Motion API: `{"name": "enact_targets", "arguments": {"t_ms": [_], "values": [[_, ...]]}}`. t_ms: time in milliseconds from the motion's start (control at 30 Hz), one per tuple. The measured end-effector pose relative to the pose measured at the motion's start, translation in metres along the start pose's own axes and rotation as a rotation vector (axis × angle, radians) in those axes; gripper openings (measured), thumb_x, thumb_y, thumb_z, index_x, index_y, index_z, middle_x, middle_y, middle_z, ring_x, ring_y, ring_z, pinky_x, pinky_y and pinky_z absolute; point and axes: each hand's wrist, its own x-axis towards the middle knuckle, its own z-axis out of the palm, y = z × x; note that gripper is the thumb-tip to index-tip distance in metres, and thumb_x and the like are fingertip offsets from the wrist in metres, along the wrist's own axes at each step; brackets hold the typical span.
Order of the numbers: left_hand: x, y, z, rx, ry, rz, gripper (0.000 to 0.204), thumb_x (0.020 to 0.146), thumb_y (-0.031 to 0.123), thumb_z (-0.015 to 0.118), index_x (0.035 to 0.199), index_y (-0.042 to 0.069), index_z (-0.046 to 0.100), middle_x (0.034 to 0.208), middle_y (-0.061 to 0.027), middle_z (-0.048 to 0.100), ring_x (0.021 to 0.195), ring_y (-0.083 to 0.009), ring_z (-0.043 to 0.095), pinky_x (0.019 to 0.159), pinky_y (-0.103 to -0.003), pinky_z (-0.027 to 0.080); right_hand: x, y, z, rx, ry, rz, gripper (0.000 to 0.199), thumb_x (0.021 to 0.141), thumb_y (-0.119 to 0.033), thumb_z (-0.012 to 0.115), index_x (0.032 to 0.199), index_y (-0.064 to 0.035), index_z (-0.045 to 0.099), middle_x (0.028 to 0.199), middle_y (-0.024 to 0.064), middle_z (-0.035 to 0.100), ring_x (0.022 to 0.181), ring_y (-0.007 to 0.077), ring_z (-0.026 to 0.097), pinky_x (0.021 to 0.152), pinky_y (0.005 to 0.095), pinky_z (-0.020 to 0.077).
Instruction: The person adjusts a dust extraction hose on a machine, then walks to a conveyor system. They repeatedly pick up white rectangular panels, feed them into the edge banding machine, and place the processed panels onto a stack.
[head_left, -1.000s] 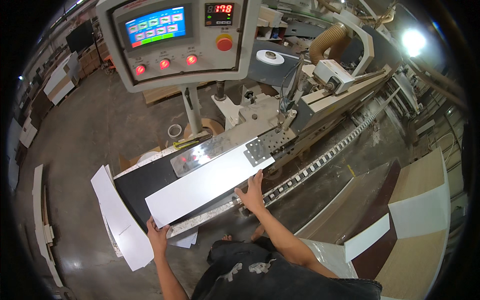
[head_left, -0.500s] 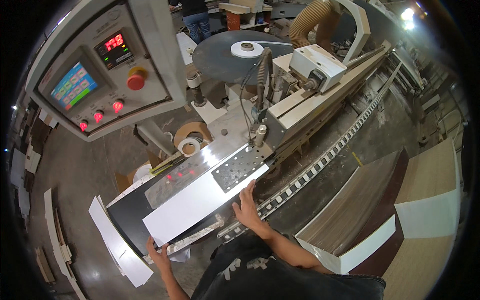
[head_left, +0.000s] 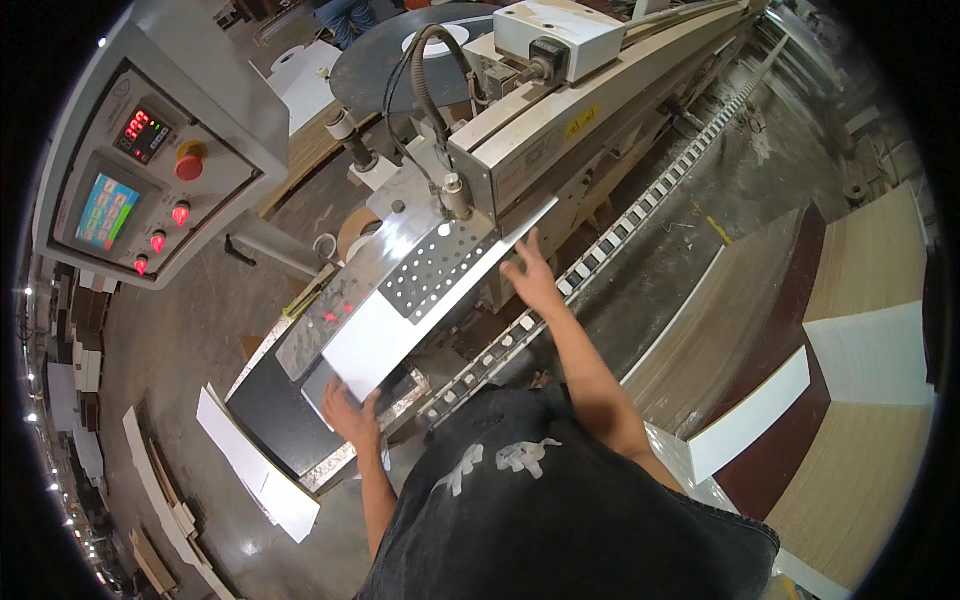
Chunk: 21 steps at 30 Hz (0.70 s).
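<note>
A long white panel (head_left: 372, 348) lies slantwise on the machine's feed table, its far end sticking out along the machine's near side. At its near end, my left hand (head_left: 351, 415) is closed about the corner, thumb set apart from the fingers. My right hand (head_left: 534, 277) rests against the panel's right-hand edge close to the far end, fingers stretched out. A dark plate with white dots (head_left: 437, 268) sits beside the panel's left edge. Beyond it stands the machine's long beige body (head_left: 560, 130), with a hose (head_left: 428, 95) at its front.
A control box (head_left: 150, 170) with a lit screen and red button hangs at upper left. A roller track (head_left: 640, 215) runs along the machine's right side. Stacked wood-grain boards (head_left: 735, 340) stand at right; white strips (head_left: 262, 470) lie at lower left.
The white panel has slid forward and right along the table, both hands moving with it. The view has shifted, so the control box appears smaller and farther left.
</note>
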Motion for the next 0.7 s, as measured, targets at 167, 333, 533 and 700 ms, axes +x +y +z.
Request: {"name": "enact_targets", "arguments": {"t_ms": [167, 333, 533, 700], "values": [[0.002, 0.035, 0.038, -0.112, 0.005, -0.075, 0.071, 0.077, 0.05, 0.083, 0.12, 0.002, 0.056, 0.147, -0.0167, 0.054, 0.142, -0.0397, 0.042, 0.118, -0.065, 0.016, -0.084, -0.057, 0.073, 0.728, -0.221, 0.334, 0.049, 0.106, -0.038, 0.057, 0.143, -0.0085, 0.044, 0.141, 0.0094, 0.049, 0.132, 0.0177, 0.047, 0.115, 0.0376, 0.0364], [0.026, 0.075, 0.051, -0.173, -0.185, 0.041, 0.07, 0.082, 0.043, 0.081, 0.13, -0.001, 0.057, 0.159, -0.0225, 0.039, 0.149, -0.045, 0.03, 0.12, -0.067, 0.015, -0.116, -0.079, 0.148, 1.11, -0.381, 0.338, 0.076, 0.104, -0.064, 0.041, 0.158, -0.0142, 0.025, 0.162, 0.008, 0.03, 0.152, 0.021, 0.022, 0.125, 0.042, 0.0169], [0.008, 0.133, 0.004, -0.493, -0.276, 0.182, 0.041, 0.096, 0.02, 0.069, 0.132, 0.001, 0.06, 0.148, -0.0242, 0.048, 0.136, -0.0427, 0.045, 0.112, -0.051, 0.036, -0.102, -0.071, 0.083, 0.902, -0.103, 0.251, 0.085, 0.104, -0.053, 0.054, 0.163, -0.0029, 0.019, 0.168, 0.0162, 0.025, 0.154, 0.0276, 0.026, 0.123, 0.0416, 0.0223], [-0.012, 0.178, 0.008, -0.573, -0.468, 0.406, 0.036, 0.097, 0.015, 0.067, 0.129, 0.0, 0.061, 0.146, -0.0234, 0.048, 0.135, -0.0416, 0.045, 0.112, -0.05, 0.036, -0.199, -0.202, -0.055, 0.526, -0.106, -0.315, 0.066, 0.092, -0.056, 0.073, 0.131, -0.0031, 0.063, 0.143, 0.0159, 0.058, 0.136, 0.0287, 0.053, 0.116, 0.0442, 0.038]]}}
